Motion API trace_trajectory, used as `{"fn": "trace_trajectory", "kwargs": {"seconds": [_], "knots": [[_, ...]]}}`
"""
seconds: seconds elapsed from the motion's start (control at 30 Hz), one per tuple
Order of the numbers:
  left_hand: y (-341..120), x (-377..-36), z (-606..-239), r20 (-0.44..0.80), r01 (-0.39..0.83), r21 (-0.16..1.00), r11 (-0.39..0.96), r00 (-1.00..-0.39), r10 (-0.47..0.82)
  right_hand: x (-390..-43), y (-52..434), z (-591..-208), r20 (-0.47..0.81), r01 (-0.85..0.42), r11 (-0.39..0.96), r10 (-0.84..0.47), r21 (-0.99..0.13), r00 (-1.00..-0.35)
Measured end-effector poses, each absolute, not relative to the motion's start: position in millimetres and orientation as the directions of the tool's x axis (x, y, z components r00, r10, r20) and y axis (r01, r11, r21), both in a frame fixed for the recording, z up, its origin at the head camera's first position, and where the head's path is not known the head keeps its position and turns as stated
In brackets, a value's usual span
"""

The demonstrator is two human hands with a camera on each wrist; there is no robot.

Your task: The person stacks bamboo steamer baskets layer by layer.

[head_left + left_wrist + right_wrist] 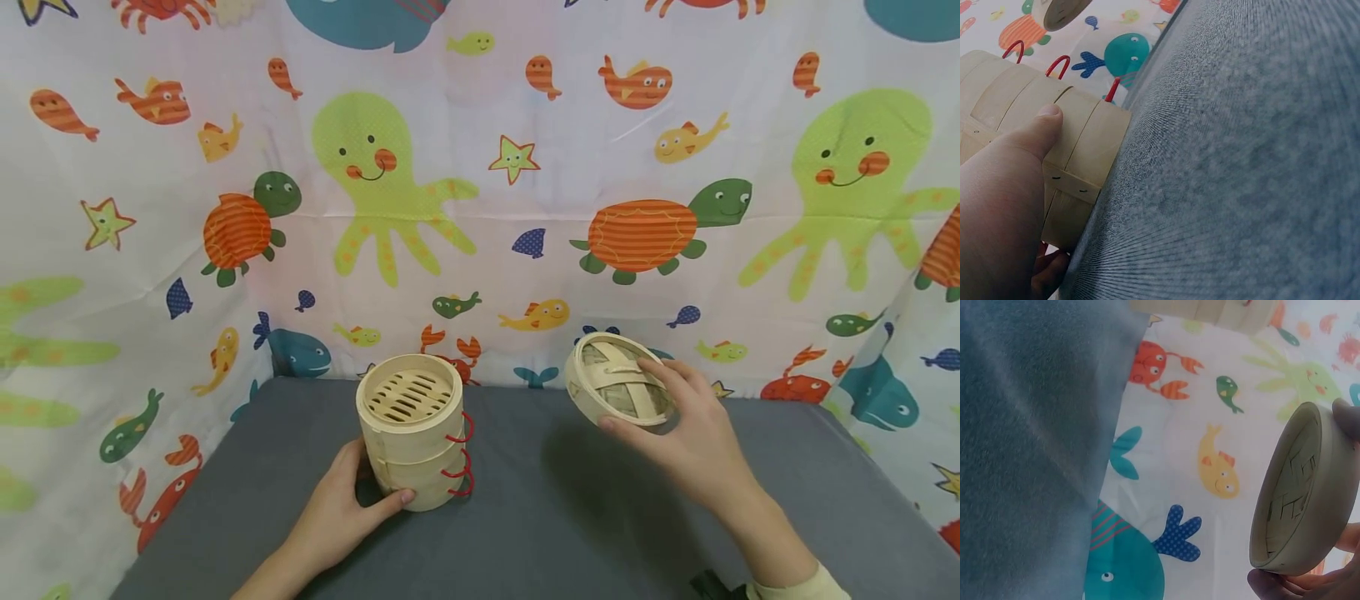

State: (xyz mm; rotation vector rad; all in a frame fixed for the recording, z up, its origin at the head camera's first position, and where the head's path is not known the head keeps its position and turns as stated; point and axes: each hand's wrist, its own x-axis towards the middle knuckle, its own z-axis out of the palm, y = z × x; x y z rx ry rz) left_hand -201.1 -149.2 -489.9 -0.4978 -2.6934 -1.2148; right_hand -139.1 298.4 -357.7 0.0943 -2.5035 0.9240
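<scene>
A stacked bamboo steamer [416,433] stands upright on the grey table, its slatted top tier uncovered and red loops [459,473] on its right side. My left hand [333,508] grips it low down, thumb across the front and fingers round the far left side. In the left wrist view the thumb presses on the lower tiers [1079,125]. To the right, my right hand [693,433] holds the round bamboo lid [622,379] by its rim, tilted and raised above the table. Its hollow underside [1288,487] shows in the right wrist view.
The grey cloth-covered table [517,517] spreads under both hands. Behind it and along both sides hangs a white curtain [480,250] printed with sea animals. A dark strap [708,583] shows at the right sleeve.
</scene>
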Motion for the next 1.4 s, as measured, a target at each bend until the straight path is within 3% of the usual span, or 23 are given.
{"fn": "trace_trajectory", "kwargs": {"seconds": [1.4], "knots": [[-149.3, -203.6, -489.6, 0.231, 0.321, 0.719, 0.616, -0.947, 0.223, -162.3, 258.1, -346.2, 0.461, -0.306, 0.73, 0.014, -0.612, -0.887]]}}
